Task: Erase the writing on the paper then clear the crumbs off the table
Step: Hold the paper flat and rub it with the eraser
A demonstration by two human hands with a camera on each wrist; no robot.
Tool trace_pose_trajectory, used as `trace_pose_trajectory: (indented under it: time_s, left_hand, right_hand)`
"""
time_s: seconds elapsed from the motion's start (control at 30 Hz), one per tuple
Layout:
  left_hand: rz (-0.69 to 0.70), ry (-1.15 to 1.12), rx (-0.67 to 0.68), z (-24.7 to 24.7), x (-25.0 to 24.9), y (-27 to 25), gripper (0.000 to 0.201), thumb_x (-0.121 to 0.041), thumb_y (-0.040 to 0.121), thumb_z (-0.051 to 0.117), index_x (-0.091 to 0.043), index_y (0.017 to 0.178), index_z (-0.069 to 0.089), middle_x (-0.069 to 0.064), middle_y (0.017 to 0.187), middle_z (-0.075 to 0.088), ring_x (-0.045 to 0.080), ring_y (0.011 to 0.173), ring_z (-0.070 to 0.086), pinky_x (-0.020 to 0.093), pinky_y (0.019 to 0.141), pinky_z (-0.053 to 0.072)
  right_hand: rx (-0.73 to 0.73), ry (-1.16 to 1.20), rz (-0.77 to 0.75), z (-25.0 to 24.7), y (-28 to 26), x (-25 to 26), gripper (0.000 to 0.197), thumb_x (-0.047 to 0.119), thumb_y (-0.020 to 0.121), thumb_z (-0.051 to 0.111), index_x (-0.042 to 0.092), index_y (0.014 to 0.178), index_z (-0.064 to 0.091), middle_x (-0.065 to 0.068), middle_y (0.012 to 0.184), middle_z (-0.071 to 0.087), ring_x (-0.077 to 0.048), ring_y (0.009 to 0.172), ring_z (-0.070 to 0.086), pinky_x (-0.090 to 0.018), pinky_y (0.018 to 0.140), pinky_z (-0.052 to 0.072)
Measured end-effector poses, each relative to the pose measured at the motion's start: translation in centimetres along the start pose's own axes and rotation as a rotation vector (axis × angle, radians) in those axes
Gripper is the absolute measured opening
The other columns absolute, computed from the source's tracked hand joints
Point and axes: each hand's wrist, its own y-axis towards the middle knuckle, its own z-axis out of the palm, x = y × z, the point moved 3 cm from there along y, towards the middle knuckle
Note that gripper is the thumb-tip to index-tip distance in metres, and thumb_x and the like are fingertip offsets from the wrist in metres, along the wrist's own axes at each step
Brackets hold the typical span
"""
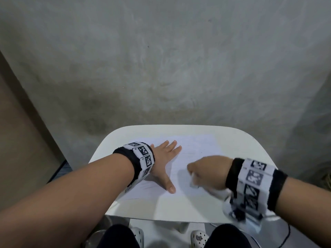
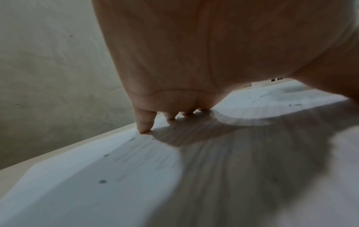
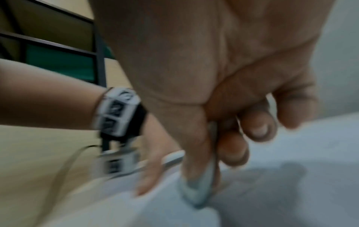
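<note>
A white sheet of paper (image 1: 195, 154) lies on the small white table (image 1: 139, 210). My left hand (image 1: 165, 158) lies flat on the paper's left part, fingers spread and straight, thumb pointing toward me. My right hand (image 1: 206, 173) is curled over the paper's right part and pinches a white eraser (image 3: 202, 190) between thumb and fingers; its tip touches the sheet. The eraser (image 1: 193, 181) shows as a pale blur under the fist in the head view. Small dark crumbs (image 2: 102, 181) dot the paper (image 2: 87, 176) beside my left fingers (image 2: 144, 121). The right hand is motion-blurred.
A grey concrete wall (image 1: 161, 59) rises right behind the table's far edge. My knees and white clogs (image 1: 198, 238) show below the near edge, with a thin cable (image 1: 284, 240) at the right. A dark metal frame (image 3: 97, 50) stands to the left.
</note>
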Motion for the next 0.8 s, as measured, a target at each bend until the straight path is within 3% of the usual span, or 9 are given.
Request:
trace_pose_trajectory:
  time_s: [0.13, 0.23, 0.3, 0.37, 0.5, 0.57, 0.63, 0.73, 0.8]
  left_hand:
    - [-0.003, -0.011, -0.012, 0.1, 0.0, 0.1, 0.140, -0.076, 0.060, 0.070, -0.029, 0.147, -0.028, -0.008, 0.153, -0.036, 0.016, 0.144, -0.028, 0.059, 0.117, -0.001]
    - [0.008, -0.009, -0.011, 0.0, -0.1, 0.0, 0.139, -0.075, 0.062, 0.071, -0.028, 0.147, -0.029, -0.008, 0.153, -0.037, 0.016, 0.143, -0.028, 0.058, 0.117, -0.002]
    - [0.022, -0.004, -0.004, 0.0, 0.0, 0.0, 0.139, -0.075, 0.062, 0.070, -0.029, 0.146, -0.030, -0.008, 0.152, -0.038, 0.016, 0.143, -0.029, 0.056, 0.117, -0.003]
    - [0.029, -0.006, -0.002, 0.0, 0.1, 0.0, 0.139, -0.075, 0.061, 0.071, -0.029, 0.146, -0.030, -0.009, 0.152, -0.038, 0.015, 0.143, -0.029, 0.056, 0.117, -0.004]
    - [0.020, -0.006, 0.004, -0.1, 0.1, 0.0, 0.140, -0.074, 0.061, 0.072, -0.030, 0.146, -0.029, -0.009, 0.152, -0.037, 0.015, 0.143, -0.029, 0.058, 0.117, -0.004]
    - [0.023, -0.016, 0.001, -0.1, 0.2, 0.1, 0.141, -0.073, 0.060, 0.074, -0.030, 0.147, -0.029, -0.009, 0.153, -0.037, 0.015, 0.143, -0.029, 0.058, 0.117, -0.003]
    - [0.035, -0.036, -0.011, 0.1, 0.3, 0.3, 0.142, -0.073, 0.058, 0.075, -0.032, 0.147, -0.027, -0.009, 0.153, -0.036, 0.015, 0.143, -0.028, 0.058, 0.117, -0.003]
    - [0.047, -0.037, -0.011, 0.1, 0.3, 0.2, 0.142, -0.073, 0.057, 0.075, -0.032, 0.148, -0.026, -0.010, 0.153, -0.036, 0.014, 0.142, -0.029, 0.057, 0.117, -0.005]
    - [0.041, -0.020, -0.001, 0.0, 0.2, 0.1, 0.141, -0.073, 0.059, 0.074, -0.031, 0.147, -0.028, -0.010, 0.152, -0.037, 0.014, 0.142, -0.030, 0.057, 0.117, -0.005]
  right_hand:
    - [-0.104, -0.027, 0.174, -2.6, 2.5, -5.7, 0.012, 0.017, 0.093, 0.043, 0.017, 0.080, 0.042, 0.002, 0.077, 0.047, -0.022, 0.077, 0.042, -0.030, 0.070, 0.034]
    - [-0.098, -0.065, 0.087, -1.2, 3.3, -2.7, 0.005, 0.018, 0.095, 0.048, 0.016, 0.091, 0.044, -0.003, 0.091, 0.057, -0.022, 0.080, 0.047, -0.031, 0.068, 0.039]
    - [-0.061, -0.085, -0.027, -0.3, 2.9, 0.3, 0.009, 0.018, 0.093, 0.053, 0.016, 0.102, 0.050, 0.000, 0.091, 0.057, -0.022, 0.081, 0.050, -0.031, 0.067, 0.042]
    - [-0.030, -0.036, 0.000, -1.3, 3.4, -0.3, 0.016, 0.021, 0.094, 0.052, 0.015, 0.109, 0.053, -0.002, 0.097, 0.058, -0.021, 0.084, 0.048, -0.030, 0.073, 0.039]
    - [-0.122, -0.062, 0.176, -4.3, 4.8, -5.2, 0.006, 0.016, 0.093, 0.045, 0.016, 0.092, 0.052, -0.005, 0.097, 0.061, -0.023, 0.080, 0.051, -0.029, 0.071, 0.039]
    - [-0.115, -0.194, 0.157, -3.6, 5.0, -3.8, 0.017, 0.016, 0.094, 0.045, 0.016, 0.107, 0.056, -0.004, 0.110, 0.064, -0.025, 0.095, 0.060, -0.031, 0.077, 0.044]
    - [-0.019, -0.243, 0.060, -2.1, 4.6, -0.7, 0.031, 0.015, 0.094, 0.052, 0.014, 0.125, 0.050, -0.001, 0.125, 0.059, -0.024, 0.113, 0.058, -0.031, 0.082, 0.041]
    - [-0.017, -0.163, 0.018, -2.0, 4.2, -0.4, 0.029, 0.022, 0.093, 0.056, 0.015, 0.122, 0.053, 0.000, 0.119, 0.061, -0.021, 0.105, 0.058, -0.027, 0.076, 0.035]
    - [-0.075, -0.105, 0.131, -3.7, 4.8, -3.7, 0.022, 0.024, 0.094, 0.052, 0.015, 0.113, 0.057, -0.002, 0.113, 0.064, -0.023, 0.099, 0.059, -0.029, 0.080, 0.044]
